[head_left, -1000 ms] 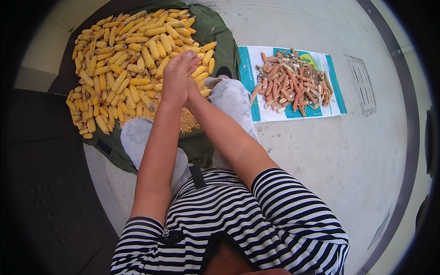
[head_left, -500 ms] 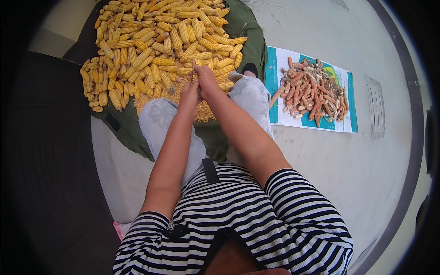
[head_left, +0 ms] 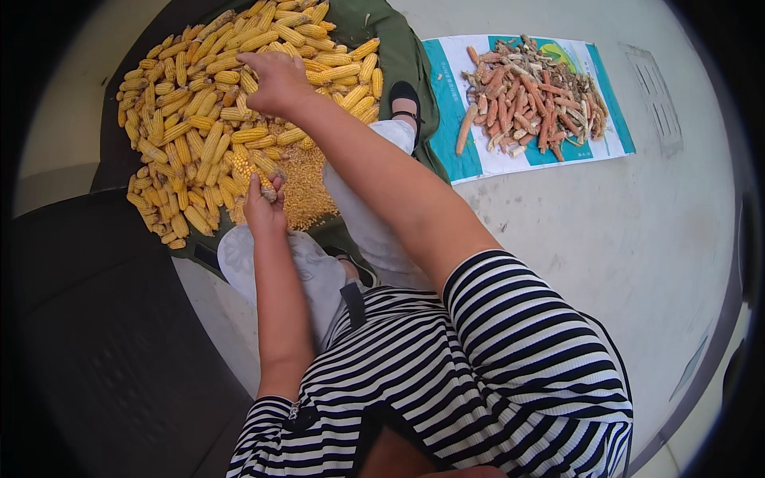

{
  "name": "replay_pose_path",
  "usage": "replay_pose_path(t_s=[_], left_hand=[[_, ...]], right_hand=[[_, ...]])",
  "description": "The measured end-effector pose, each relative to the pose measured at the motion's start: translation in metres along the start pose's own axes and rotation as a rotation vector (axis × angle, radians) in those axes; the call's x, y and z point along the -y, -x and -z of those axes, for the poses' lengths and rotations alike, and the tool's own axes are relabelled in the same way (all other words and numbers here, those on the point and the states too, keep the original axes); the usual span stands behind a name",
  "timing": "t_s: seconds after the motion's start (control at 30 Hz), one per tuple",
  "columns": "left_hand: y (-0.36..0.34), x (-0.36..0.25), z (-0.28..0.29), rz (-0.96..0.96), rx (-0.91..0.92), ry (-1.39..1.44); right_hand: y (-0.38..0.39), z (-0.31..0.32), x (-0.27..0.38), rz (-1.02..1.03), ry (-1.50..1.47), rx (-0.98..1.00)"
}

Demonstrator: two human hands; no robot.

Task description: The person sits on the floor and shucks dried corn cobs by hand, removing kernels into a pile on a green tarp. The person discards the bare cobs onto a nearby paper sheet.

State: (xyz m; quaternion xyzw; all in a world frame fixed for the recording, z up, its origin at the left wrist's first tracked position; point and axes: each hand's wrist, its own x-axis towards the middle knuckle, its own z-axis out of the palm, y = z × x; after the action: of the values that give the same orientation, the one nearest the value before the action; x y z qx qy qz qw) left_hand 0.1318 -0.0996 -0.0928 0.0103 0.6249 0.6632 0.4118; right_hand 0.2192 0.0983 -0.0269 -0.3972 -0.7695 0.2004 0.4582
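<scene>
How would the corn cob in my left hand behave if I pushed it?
The corn cob should feel stiff, since it looks straight in your left hand. Being long and rounded, it would probably roll. Its bumpy surface may add grip.

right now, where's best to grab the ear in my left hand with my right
Probably by the far end of the ear, from above, pinching across its width: the left hand covers the near end, while the far part points away, clear of its fingers, with other ears lying close beyond.
</scene>
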Motion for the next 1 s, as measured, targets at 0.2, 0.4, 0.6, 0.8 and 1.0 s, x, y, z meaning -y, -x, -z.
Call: replay_pose_path(t_s=[0.2,0.4,0.6,0.8,1.0], left_hand=[[-0.01,-0.007,0.032,-0.001,0.003,0.118],[-0.015,-0.007,0.044,0.06,-0.029,0.104],[-0.012,-0.008,0.039,0.1,-0.075,0.115],[-0.015,-0.003,0.037,0.108,-0.068,0.102],[-0.014,0.002,0.047,0.133,-0.1,0.115]], right_hand=[[0.063,0.075,-0.203,-0.753,-0.001,0.297],[0.201,0.071,-0.301,-1.023,-0.262,0.267],[0.231,0.053,-0.31,-1.098,-0.564,0.252],[0.227,0.052,-0.303,-1.032,-0.414,0.262],[0.193,0.109,-0.198,-1.072,-0.921,-0.039]])
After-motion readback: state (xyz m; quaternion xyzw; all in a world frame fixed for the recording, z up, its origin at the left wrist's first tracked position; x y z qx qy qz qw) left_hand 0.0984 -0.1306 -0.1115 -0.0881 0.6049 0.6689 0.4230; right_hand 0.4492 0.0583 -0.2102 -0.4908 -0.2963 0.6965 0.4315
